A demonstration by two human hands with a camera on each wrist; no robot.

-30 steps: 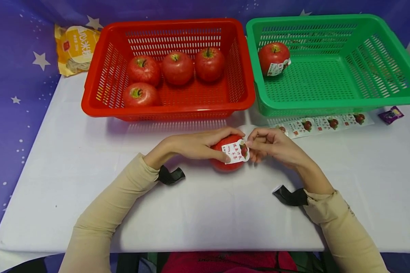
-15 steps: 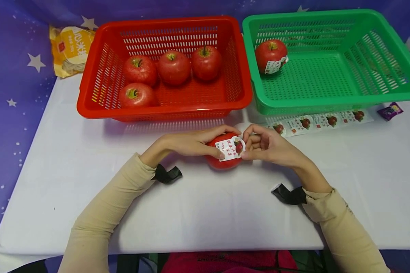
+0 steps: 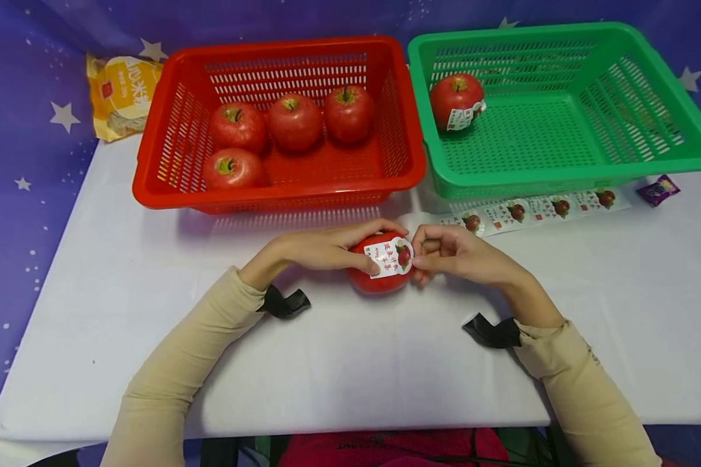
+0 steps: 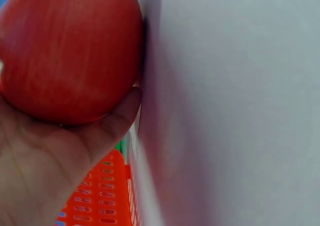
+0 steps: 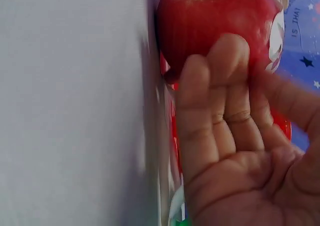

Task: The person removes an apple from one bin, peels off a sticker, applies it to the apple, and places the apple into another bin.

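Observation:
A red apple stands on the white table in front of the person, with a white printed sticker on its upper side. The left hand grips the apple from the left, fingers over the far side and thumb on the sticker's lower left corner. At the sticker's right end, beside the apple picture, the right hand pinches the edge between thumb and index finger. Its other fingers are bent, their tips against the apple in the right wrist view. In the left wrist view the palm lies along the apple.
A red basket holds several apples; a green basket beside it holds one stickered apple. A strip of stickers lies before the green basket, near a small purple packet. A yellow bag stands back left.
The right thumb and fingers spread at the sticker's edge half a second ago and now are closer together. The left hand keeps its grip on the apple.

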